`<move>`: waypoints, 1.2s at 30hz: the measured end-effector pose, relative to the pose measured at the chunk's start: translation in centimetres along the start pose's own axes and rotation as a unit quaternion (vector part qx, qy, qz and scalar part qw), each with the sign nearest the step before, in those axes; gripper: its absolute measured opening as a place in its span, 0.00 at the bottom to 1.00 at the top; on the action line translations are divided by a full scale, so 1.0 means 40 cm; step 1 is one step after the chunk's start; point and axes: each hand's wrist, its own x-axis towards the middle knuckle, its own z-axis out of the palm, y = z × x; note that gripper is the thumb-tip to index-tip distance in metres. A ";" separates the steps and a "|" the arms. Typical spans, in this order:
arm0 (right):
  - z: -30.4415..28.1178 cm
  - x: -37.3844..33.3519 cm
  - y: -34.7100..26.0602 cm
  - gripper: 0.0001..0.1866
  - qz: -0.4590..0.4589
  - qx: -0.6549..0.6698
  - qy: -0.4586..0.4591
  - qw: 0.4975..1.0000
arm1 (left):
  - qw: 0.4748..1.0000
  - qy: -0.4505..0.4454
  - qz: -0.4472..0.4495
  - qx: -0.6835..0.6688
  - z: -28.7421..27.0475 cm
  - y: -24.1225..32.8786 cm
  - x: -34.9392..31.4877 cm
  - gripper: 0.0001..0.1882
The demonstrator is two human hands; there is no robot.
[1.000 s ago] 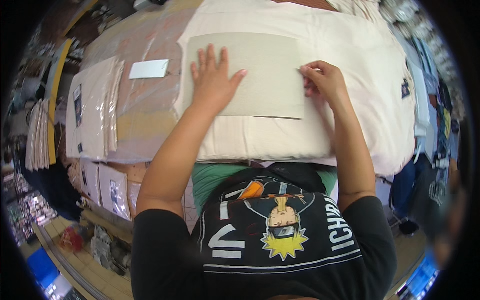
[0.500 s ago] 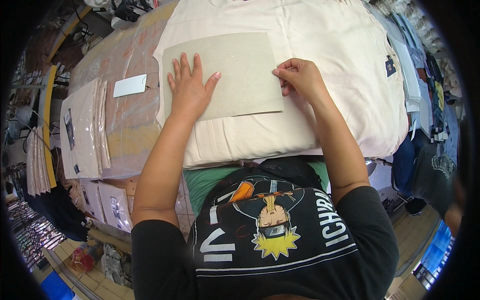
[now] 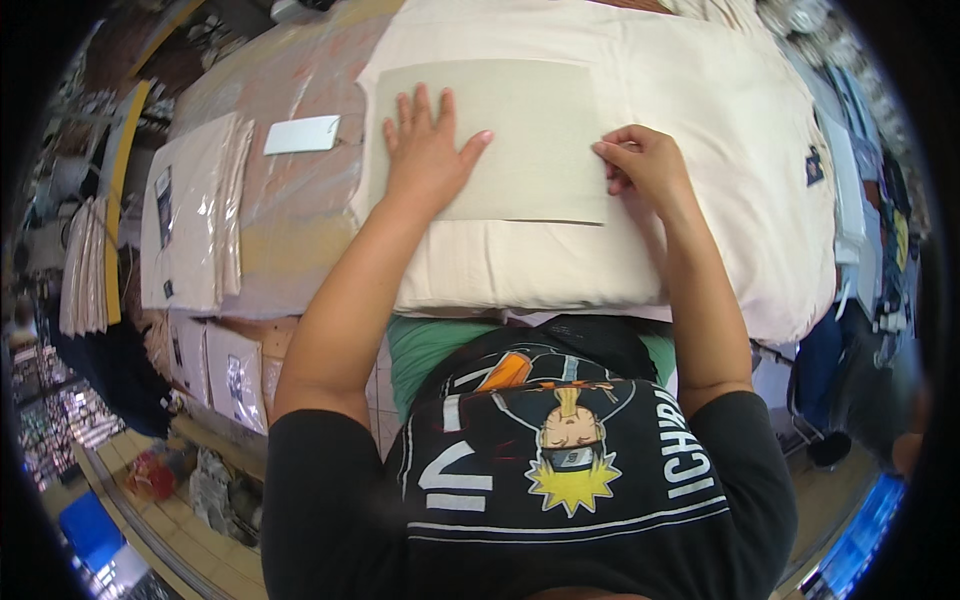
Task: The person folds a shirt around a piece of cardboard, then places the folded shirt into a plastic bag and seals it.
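A flat grey-beige cardboard sheet [image 3: 530, 130] lies on a cream garment [image 3: 690, 260] spread over the work table. My left hand [image 3: 430, 150] rests palm down on the sheet's left part, fingers spread and thumb apart. At the sheet's right edge my right hand [image 3: 642, 168] is closed, thumb and forefinger pinched at the border and the other fingers curled below. How far those fingers reach under the sheet is hidden. A dark label [image 3: 814, 166] shows on the garment's right side.
To the left, clear plastic [image 3: 300, 200] covers the table, with a white tag [image 3: 302, 135] on it. Packed cream garments [image 3: 190, 215] are stacked near its left edge. More folded clothes [image 3: 855, 190] stand along the right side. A blue bin [image 3: 92, 528] sits at lower left.
The whole view has shifted, so the table and both hands appear farther right. My hands keep their places on the cardboard sheet, the left flat and the right at its edge.
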 end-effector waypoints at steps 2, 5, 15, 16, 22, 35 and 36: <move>0.001 -0.002 -0.001 0.09 0.004 -0.001 0.003 1.000 | 1.000 -0.003 0.001 -0.010 -0.003 0.003 0.002 0.39; 0.001 -0.001 -0.002 0.08 0.020 -0.013 0.005 1.000 | 1.000 -0.003 0.003 -0.021 -0.003 -0.001 -0.001 0.40; -0.006 -0.009 0.008 0.10 -0.010 -0.034 0.009 0.999 | 1.000 0.005 0.000 -0.006 0.001 0.008 -0.002 0.41; -0.015 -0.014 0.008 0.11 -0.024 -0.040 0.017 0.999 | 1.000 0.006 -0.008 -0.023 -0.002 0.008 0.003 0.42; -0.188 -0.128 0.032 0.14 -0.073 -0.051 0.153 0.984 | 0.969 0.185 0.042 -0.157 -0.079 -0.035 -0.008 0.36; -0.546 -0.508 0.497 0.32 0.251 -0.108 0.184 0.944 | 0.942 -0.249 -0.137 -0.178 0.084 -0.095 -0.524 0.35; -0.538 -0.511 0.510 0.35 0.248 -0.104 0.184 0.945 | 0.938 -0.231 -0.145 -0.213 0.118 -0.076 -0.520 0.35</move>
